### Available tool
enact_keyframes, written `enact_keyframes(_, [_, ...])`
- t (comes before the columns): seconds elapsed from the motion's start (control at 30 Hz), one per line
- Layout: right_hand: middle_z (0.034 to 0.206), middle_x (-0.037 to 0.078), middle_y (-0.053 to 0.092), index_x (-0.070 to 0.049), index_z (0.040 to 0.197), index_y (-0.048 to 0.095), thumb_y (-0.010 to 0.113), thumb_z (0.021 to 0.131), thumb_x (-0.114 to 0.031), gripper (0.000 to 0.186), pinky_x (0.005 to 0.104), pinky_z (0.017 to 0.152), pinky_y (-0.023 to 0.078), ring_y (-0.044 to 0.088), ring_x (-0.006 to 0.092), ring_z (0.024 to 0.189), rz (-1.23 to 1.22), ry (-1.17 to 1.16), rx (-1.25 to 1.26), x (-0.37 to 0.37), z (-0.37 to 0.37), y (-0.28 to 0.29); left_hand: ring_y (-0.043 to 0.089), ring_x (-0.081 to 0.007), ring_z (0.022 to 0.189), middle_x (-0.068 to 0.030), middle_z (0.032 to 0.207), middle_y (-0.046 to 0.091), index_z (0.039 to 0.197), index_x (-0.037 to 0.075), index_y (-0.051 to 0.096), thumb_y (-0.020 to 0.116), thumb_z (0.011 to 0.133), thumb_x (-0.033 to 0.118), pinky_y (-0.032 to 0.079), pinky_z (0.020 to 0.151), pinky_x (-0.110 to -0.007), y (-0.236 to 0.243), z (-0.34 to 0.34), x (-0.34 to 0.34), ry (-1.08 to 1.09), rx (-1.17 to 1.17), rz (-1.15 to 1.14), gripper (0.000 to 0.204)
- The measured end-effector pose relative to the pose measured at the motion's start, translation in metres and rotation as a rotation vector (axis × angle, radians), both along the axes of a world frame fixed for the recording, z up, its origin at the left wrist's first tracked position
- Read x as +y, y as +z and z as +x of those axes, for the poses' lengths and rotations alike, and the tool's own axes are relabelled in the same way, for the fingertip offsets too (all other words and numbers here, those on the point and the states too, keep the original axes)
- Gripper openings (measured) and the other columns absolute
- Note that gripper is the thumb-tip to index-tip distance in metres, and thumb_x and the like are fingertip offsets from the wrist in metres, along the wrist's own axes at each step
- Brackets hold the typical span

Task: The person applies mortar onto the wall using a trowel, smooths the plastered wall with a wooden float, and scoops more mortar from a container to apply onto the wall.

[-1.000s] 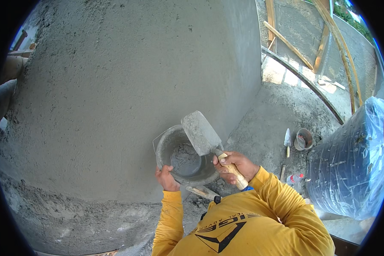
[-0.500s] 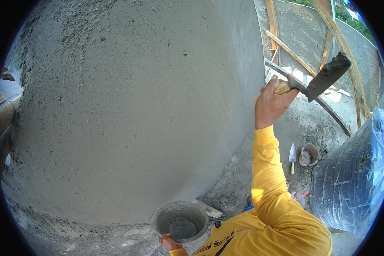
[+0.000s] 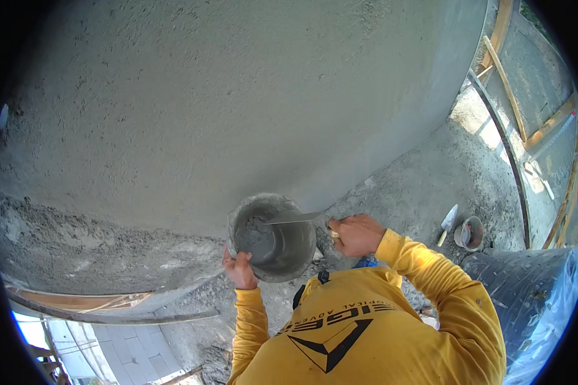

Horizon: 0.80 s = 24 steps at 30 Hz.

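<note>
Close in front of my body is a grey bucket point(image 3: 298, 250) with wet mortar point(image 3: 255, 237) at its bottom. My left hand point(image 3: 241, 271) grips its near-left rim, fingers closed round the edge. My right hand point(image 3: 358, 235), just right of the bucket, is closed on the handle of a trowel. That trowel's flat blade point(image 3: 293, 219) reaches across the far-right rim, its end over the mortar inside. Beyond the bucket rises a large wall point(image 3: 205, 115) coated with grey plaster, smoother toward its right side.
On the ground at right lie a second trowel point(image 3: 449, 218) and a small bucket point(image 3: 471, 233). A bulky plastic-wrapped stack point(image 3: 526, 289) stands at the lower right. A long dark bar point(image 3: 511, 154) and wooden boards point(image 3: 507, 90) are at the far right.
My right hand has come down from high on the right, bringing the mortar-smeared trowel to the bucket. My view has turned downward, and the bucket sits higher in it, still in my left hand.
</note>
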State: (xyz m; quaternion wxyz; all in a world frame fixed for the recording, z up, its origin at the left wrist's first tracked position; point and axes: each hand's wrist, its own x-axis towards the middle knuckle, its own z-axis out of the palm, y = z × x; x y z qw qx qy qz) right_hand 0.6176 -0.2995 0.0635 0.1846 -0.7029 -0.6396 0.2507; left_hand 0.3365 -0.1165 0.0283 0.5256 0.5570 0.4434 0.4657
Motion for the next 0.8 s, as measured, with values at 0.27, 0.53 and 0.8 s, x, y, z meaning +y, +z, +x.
enact_keyframes(0.27, [0.092, 0.019, 0.067, 0.007, 0.114, 0.057, 0.059, 0.084, -0.012, 0.036, 0.0411, 0.066, 0.058, 0.070, 0.0351, 0.076, 0.139, -0.182, -0.249, 0.050, -0.083, -0.012, 0.055, -0.0089, 0.089, -0.0068, 0.114, 0.064, 0.132, -0.010, 0.055, 0.045, 0.072, -0.008, 0.046, 0.076, -0.020, 0.036, 0.040, 0.006, -0.379, -0.070, 0.102, 0.061])
enact_keyframes(0.53, [0.096, 0.025, 0.067, 0.006, 0.107, 0.060, 0.056, 0.087, -0.016, 0.030, 0.0428, 0.071, 0.058, 0.071, 0.0358, 0.084, 0.017, -0.316, -0.236, 0.052, -0.097, 0.009, 0.052, -0.0276, 0.128, -0.0185, 0.133, 0.060, 0.130, -0.008, 0.058, 0.048, 0.068, -0.002, 0.021, 0.118, -0.043, 0.038, 0.033, 0.019, -0.521, 0.058, 0.189, 0.063])
enact_keyframes(0.8, [0.071, 0.011, 0.058, -0.001, 0.102, 0.055, 0.045, 0.102, -0.036, 0.037, 0.0403, 0.049, 0.052, 0.063, 0.0242, 0.058, -0.371, -0.398, 0.494, 0.044, -0.099, -0.011, 0.047, -0.0322, 0.137, -0.0190, 0.138, 0.057, 0.129, -0.006, 0.059, 0.048, 0.066, -0.002, 0.010, 0.121, -0.053, 0.085, 0.032, 0.013, -0.737, 0.077, 0.646, 0.064])
